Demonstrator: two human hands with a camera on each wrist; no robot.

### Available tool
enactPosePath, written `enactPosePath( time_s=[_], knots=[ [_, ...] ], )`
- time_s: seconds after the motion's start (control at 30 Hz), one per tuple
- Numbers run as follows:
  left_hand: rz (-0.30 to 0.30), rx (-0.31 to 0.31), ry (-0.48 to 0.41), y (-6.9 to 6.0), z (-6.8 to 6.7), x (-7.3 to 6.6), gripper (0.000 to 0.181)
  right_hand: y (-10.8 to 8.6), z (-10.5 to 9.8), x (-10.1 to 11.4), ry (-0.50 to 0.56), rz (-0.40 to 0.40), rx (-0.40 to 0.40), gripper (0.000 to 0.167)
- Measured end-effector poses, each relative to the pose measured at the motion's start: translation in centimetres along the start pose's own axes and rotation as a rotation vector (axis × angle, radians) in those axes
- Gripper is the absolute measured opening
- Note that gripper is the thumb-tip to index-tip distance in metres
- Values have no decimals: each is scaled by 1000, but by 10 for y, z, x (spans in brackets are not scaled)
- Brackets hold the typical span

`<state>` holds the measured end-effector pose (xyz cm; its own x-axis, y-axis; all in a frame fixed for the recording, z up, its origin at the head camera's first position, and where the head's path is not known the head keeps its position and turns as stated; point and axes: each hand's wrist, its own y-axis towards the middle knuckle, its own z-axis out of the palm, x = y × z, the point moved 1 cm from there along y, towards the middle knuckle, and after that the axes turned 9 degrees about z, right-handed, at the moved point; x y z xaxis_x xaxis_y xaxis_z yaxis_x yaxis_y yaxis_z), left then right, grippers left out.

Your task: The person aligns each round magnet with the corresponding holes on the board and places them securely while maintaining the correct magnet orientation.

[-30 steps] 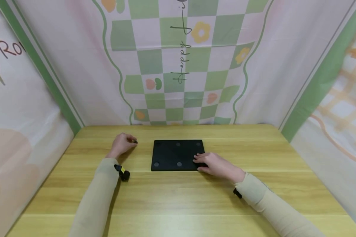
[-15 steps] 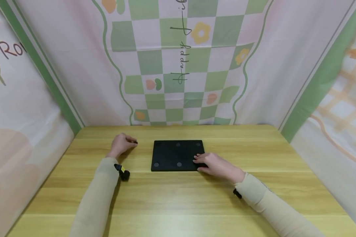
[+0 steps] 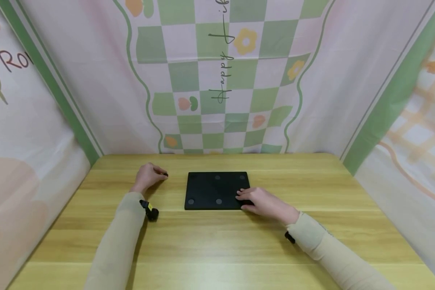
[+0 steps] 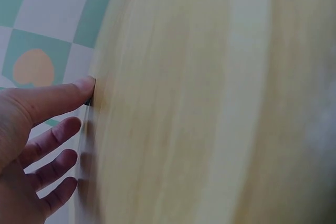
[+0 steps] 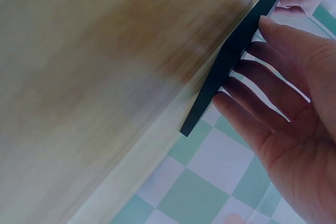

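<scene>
A flat black rectangular board [image 3: 206, 188] lies on the table in the head view, with several small grey discs [image 3: 219, 201] on its top. The fingertips of my right hand [image 3: 266, 203] rest on the board's near right corner, which they partly hide. In the right wrist view the spread fingers of this hand touch the board's edge [image 5: 231, 53]. Left of the board, my left hand [image 3: 147, 178] pinches a small black piece [image 3: 166, 174] low at the table. Only a dark sliver of that piece [image 4: 88, 102] shows under the thumb in the left wrist view, so its kind stays unclear.
The wooden table [image 3: 217, 241] ends at the back against a checkered curtain [image 3: 217, 96]. Patterned curtains also hang on the left and right. Dark wrist cameras sit at both cuffs, the left camera [image 3: 151, 212] near the tabletop.
</scene>
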<state>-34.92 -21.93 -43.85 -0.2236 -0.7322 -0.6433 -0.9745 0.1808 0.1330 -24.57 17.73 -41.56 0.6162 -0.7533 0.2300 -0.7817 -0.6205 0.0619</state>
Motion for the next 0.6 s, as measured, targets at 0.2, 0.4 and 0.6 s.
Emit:
enactPosePath(
  time_s=[0.2,0.4,0.6],
  knots=[
    [14,1,-10,0,0,0,17,0,0,1,-1,0,-2,33],
    [6,7,-37,0,1,2,16,-1,-1,2,-2,7,5,32],
    [10,2,-41,2,1,2,16,-1,-1,3,9,14,6,32]
  ],
)
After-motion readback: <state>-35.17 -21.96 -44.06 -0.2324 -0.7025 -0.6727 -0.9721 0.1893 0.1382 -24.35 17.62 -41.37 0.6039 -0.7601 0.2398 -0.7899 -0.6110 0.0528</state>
